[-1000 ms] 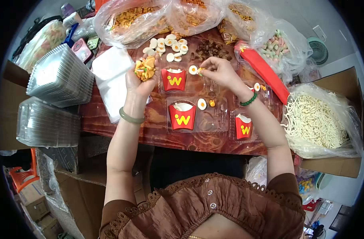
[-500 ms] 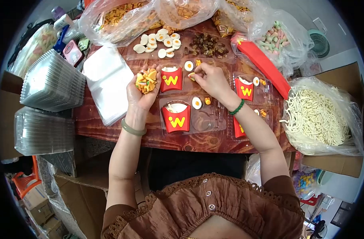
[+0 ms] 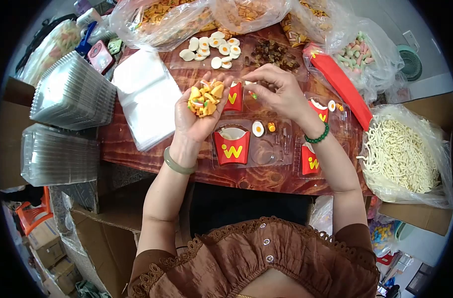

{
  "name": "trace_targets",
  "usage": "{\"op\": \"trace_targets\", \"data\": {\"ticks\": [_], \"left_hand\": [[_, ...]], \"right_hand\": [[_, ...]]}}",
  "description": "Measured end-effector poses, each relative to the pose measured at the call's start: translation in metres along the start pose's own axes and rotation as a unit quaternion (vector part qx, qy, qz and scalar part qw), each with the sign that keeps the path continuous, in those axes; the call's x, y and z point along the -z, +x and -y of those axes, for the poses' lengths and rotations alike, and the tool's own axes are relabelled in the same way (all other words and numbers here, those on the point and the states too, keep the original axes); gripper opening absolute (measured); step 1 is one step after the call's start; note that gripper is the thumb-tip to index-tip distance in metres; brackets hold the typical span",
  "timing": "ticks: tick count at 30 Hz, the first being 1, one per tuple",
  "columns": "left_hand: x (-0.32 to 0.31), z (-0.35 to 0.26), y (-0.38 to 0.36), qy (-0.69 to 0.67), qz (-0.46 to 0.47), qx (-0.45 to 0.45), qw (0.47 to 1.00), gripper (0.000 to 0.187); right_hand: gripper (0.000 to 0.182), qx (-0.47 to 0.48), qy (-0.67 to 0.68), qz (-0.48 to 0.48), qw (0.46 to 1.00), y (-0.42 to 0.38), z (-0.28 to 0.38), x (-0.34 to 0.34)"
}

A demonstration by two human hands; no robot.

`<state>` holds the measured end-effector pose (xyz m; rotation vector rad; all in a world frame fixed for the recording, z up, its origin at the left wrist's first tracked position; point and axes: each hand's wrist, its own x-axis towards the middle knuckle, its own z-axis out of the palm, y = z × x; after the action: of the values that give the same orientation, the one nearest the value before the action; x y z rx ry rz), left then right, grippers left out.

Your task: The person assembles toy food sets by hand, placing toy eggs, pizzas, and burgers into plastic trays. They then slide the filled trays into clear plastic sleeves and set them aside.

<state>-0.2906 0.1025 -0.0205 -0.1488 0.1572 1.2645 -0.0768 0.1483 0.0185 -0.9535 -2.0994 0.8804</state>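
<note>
My left hand [image 3: 199, 111] is palm up and cupped round a pile of small orange and yellow pieces [image 3: 205, 99]. To its right, my right hand [image 3: 273, 92] pinches a small piece above a clear tray, its fingers partly hiding what lies below. A red carton with a yellow sign [image 3: 232, 145] sits in the nearer clear tray [image 3: 281, 158], beside an egg-shaped piece [image 3: 258, 129] and a small orange piece [image 3: 271, 127]. Another red carton [image 3: 234, 97] shows partly behind my left hand. Two more trays with red cartons [image 3: 311, 159] are at the right.
Stacked clear trays [image 3: 72, 92] and plastic sheets [image 3: 144, 99] are at the left. Egg-shaped pieces [image 3: 216, 62] and brown pieces [image 3: 276, 54] lie at the back, before filled bags [image 3: 172, 17]. A long red strip [image 3: 340, 89] and a bag of pale strands [image 3: 402, 151] are at the right.
The view has shifted, so the table stands further right. My left hand with its pile is nearer my right hand and covers part of the upper carton. My right hand has lifted from the tray.
</note>
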Motion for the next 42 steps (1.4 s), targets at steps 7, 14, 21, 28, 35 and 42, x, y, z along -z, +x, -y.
{"op": "trace_targets", "data": {"ticks": [7,14,21,28,35,42], "left_hand": [[0.022,0.016,-0.002,-0.018,0.098,0.063,0.993,0.035],[0.006,0.014,-0.006,0.018,-0.026,0.021,0.999,0.036],[0.015,0.005,0.002,0.037,-0.06,-0.015,0.997,0.038],[0.016,0.001,0.001,0.043,-0.073,-0.017,0.996,0.037],[0.02,-0.001,0.002,0.053,-0.076,-0.007,0.996,0.037],[0.012,0.003,0.0,0.086,-0.102,-0.022,0.991,0.04]], "right_hand": [[0.016,0.133,-0.067,0.012,0.989,0.001,0.02,-0.016],[0.014,-0.018,0.059,-0.073,0.995,-0.022,0.024,0.003],[0.02,-0.041,-0.168,0.009,0.985,-0.023,-0.026,-0.021],[0.022,-0.075,-0.109,0.033,0.991,-0.035,-0.036,-0.017],[0.017,-0.009,-0.172,-0.03,0.985,-0.04,-0.033,-0.027],[0.016,0.051,-0.187,-0.013,0.981,-0.037,-0.039,-0.025]]}}
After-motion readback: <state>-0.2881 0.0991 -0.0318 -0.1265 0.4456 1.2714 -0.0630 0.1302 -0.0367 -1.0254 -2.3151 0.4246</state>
